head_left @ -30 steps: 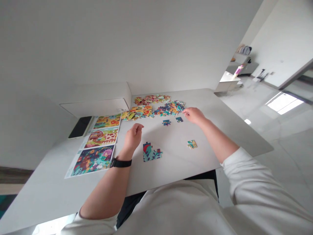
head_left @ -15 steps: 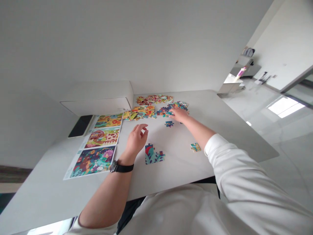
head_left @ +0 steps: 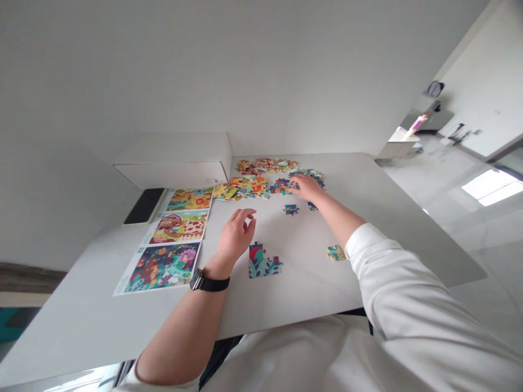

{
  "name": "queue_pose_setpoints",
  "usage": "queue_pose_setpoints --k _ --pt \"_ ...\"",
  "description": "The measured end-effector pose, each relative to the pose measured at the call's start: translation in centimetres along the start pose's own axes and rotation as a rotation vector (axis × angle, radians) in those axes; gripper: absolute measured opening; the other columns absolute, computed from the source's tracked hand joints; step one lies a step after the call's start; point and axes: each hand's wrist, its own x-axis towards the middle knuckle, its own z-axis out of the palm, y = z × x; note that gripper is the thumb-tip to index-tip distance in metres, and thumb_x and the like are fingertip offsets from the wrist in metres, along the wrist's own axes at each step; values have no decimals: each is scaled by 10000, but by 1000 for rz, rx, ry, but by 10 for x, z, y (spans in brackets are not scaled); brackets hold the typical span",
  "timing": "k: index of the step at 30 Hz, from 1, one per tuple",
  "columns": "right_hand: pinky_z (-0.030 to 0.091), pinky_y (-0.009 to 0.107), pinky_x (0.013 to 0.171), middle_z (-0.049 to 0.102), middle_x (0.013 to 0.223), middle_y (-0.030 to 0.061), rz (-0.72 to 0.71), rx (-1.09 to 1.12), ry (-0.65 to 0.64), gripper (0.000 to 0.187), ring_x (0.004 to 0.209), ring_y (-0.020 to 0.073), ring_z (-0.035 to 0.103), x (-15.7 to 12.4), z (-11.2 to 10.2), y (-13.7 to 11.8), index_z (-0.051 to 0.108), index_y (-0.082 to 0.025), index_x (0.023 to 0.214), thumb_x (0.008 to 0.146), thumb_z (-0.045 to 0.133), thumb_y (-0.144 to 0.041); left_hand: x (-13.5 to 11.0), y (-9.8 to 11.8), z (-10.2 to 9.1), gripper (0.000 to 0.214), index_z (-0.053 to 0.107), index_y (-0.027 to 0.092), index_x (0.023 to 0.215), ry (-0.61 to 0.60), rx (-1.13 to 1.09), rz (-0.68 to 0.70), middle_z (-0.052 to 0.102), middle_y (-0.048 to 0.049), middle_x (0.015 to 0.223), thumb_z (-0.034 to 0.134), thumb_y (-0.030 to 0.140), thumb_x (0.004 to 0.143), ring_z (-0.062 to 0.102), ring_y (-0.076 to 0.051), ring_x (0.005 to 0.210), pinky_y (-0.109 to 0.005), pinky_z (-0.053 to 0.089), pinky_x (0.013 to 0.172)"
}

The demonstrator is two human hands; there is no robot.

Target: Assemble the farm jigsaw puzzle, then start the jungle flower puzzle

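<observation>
The right hand (head_left: 305, 188) rests on the scattered heap of colourful cardboard jigsaw pieces (head_left: 261, 182) at the far side of the white worktop (head_left: 286, 294). Whether its fingers pinch a piece cannot be told. The left hand (head_left: 236, 237), above a black wristwatch (head_left: 208, 283), hovers empty with fingers loosely spread, just beside the small joined patch of blue, red and green pieces (head_left: 263, 261). A printed sheet of three reference pictures (head_left: 171, 239) lies to its left, near a white cardboard box (head_left: 175, 160).
</observation>
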Motion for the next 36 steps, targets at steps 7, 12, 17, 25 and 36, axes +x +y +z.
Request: queue_pose_setpoints --k 7,12,17,25,36 --pt "466 402 1062 778 1233 103 -78 -64 -116 280 1244 311 639 7 -1 -12 743 -236 1137 900 842 -345 -1 4 -1 267 687 211 1234 -18 19 -1 709 -60 1101 548 234 1008 613 -137 699 -304 523 757" --pt "482 366 1010 793 1198 79 -78 -22 -115 247 1187 284 667 6 -2 -10 753 -236 1116 888 841 -274 -1 5 0 279 690 206 1242 -31 7 -1 713 -64 1094 537 233 1010 607 -135 697 -297 519 753" --pt "494 333 941 800 1135 70 -96 46 -102 233 1060 251 709 2 -3 -9 747 -215 1058 849 849 -226 -1 3 4 278 702 199 1220 -37 -4 12 724 -78 1117 533 227 1002 613 -131 694 -293 522 733" --pt "539 338 899 725 1208 85 -241 191 41 319 942 218 709 -62 -32 -25 694 -211 1120 834 835 -205 -1 2 11 270 720 210 1191 -59 -112 -49 751 -54 992 585 315 981 636 -148 741 -284 544 714" --pt "633 366 922 675 1259 82 -359 496 158 335 975 205 734 -187 -59 -59 684 -262 1213 897 776 -200 -10 86 47 498 635 197 1210 -419 -623 -315 753 -70 961 833 476 849 702 -171 748 -196 525 449"
